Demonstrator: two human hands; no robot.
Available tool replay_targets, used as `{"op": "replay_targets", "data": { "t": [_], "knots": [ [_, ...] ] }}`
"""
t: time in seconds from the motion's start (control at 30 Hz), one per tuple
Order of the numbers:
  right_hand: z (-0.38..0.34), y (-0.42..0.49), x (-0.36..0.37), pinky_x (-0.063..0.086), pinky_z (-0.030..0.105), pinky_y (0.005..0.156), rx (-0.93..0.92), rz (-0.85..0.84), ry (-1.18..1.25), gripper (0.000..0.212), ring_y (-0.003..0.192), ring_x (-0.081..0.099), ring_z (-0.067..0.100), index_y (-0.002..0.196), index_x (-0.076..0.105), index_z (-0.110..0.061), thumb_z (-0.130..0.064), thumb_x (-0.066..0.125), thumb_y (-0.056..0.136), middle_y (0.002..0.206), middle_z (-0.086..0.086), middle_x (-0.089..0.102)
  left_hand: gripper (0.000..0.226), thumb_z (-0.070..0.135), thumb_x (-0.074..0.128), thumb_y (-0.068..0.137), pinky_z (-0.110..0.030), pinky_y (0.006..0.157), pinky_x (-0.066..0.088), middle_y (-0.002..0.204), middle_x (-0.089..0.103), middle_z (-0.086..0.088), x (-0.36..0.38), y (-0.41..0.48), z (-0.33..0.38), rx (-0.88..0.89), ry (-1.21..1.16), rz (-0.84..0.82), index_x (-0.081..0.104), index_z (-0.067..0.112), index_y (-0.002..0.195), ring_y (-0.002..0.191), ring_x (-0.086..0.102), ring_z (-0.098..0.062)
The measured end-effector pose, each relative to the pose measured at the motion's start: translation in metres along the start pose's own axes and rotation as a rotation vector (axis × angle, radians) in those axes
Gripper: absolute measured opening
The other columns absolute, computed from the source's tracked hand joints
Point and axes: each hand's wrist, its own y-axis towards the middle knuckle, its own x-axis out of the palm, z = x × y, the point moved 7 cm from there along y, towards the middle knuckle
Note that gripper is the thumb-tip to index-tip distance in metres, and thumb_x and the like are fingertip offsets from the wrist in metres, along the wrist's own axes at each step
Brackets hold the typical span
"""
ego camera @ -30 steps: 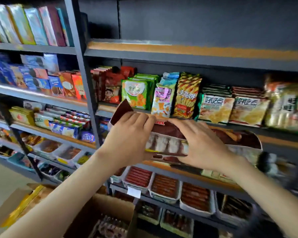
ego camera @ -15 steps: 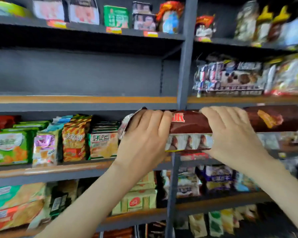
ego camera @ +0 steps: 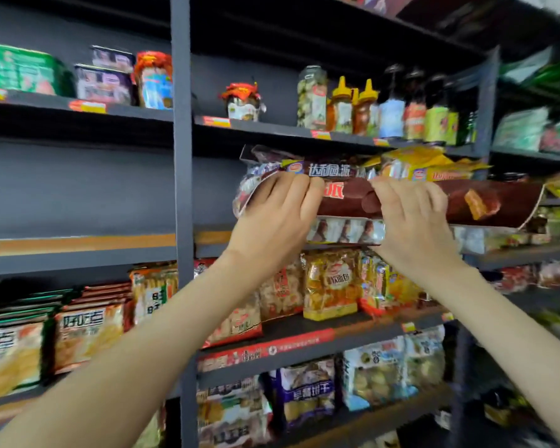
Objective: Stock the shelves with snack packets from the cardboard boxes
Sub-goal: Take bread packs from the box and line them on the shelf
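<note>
I hold a long dark-brown snack packet (ego camera: 495,202) flat at chest height, level with the second shelf bay right of the grey upright. My left hand (ego camera: 278,211) grips its left end and my right hand (ego camera: 411,218) grips its middle; both are closed on it. The packet's clear underside shows small wrapped cakes. Just behind and above it lie similar packets (ego camera: 324,169) and yellow packets (ego camera: 434,166) stacked on that shelf. No cardboard box is visible.
The grey upright post (ego camera: 181,221) stands left of my hands. Left of it is a shelf board (ego camera: 78,247) with nothing on it. Jars and bottles (ego camera: 369,108) fill the shelf above; snack bags (ego camera: 330,282) crowd the shelves below.
My view has swung up and to the right, away from the lower trays and boxes. Both hands have carried the brown packet up to the shelf holding the similar packets.
</note>
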Motion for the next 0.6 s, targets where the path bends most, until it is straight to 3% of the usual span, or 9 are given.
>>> {"op": "replay_targets", "data": {
  "t": [0.17, 0.3, 0.37, 0.5, 0.6],
  "knots": [
    [0.038, 0.008, 0.064, 0.027, 0.042, 0.103, -0.016, -0.103, -0.085, 0.078, 0.119, 0.046, 0.029, 0.133, 0.043, 0.002, -0.007, 0.081, 0.065, 0.128, 0.017, 0.056, 0.029, 0.007, 0.044, 0.081, -0.039, 0.084, 0.041, 0.089, 0.059, -0.012, 0.061, 0.037, -0.004, 0.019, 0.063, -0.035, 0.056, 0.002, 0.106, 0.079, 0.056, -0.034],
    [0.053, 0.02, 0.108, 0.025, 0.043, 0.104, 0.023, -0.133, -0.059, 0.089, 0.121, 0.044, 0.028, 0.135, 0.039, 0.0, -0.009, 0.086, 0.06, 0.129, 0.018, 0.056, 0.033, 0.006, 0.044, 0.077, -0.039, 0.086, 0.035, 0.088, 0.06, -0.014, 0.098, 0.054, -0.012, 0.026, 0.102, -0.011, 0.056, 0.0, 0.107, 0.079, 0.057, -0.035],
    [0.053, 0.026, 0.127, 0.024, 0.042, 0.105, 0.005, -0.148, -0.048, 0.1, 0.122, 0.043, 0.028, 0.135, 0.04, 0.001, -0.021, 0.092, 0.053, 0.13, 0.017, 0.055, 0.035, 0.007, 0.057, 0.072, -0.039, 0.085, 0.034, 0.088, 0.06, -0.014, 0.116, 0.058, -0.022, 0.016, 0.106, -0.032, 0.056, 0.0, 0.106, 0.079, 0.057, -0.036],
    [0.047, 0.033, 0.156, 0.018, 0.045, 0.108, -0.047, -0.096, -0.02, 0.105, 0.131, 0.039, 0.025, 0.142, 0.036, -0.007, -0.046, 0.087, 0.058, 0.139, 0.014, 0.05, 0.062, 0.028, 0.083, 0.059, -0.04, 0.081, 0.034, 0.088, 0.058, -0.015, 0.149, 0.049, -0.048, -0.028, 0.071, -0.147, 0.056, 0.0, 0.107, 0.08, 0.057, -0.037],
    [0.055, 0.026, 0.18, 0.013, 0.053, 0.11, 0.028, -0.157, 0.014, 0.109, 0.14, 0.027, 0.031, 0.148, 0.027, -0.018, -0.055, 0.081, 0.061, 0.15, 0.015, 0.035, 0.077, 0.043, 0.087, 0.052, -0.042, 0.079, 0.037, 0.088, 0.057, -0.016, 0.162, 0.036, -0.067, -0.057, 0.08, -0.219, 0.055, -0.001, 0.107, 0.079, 0.057, -0.037]
  ]
}}
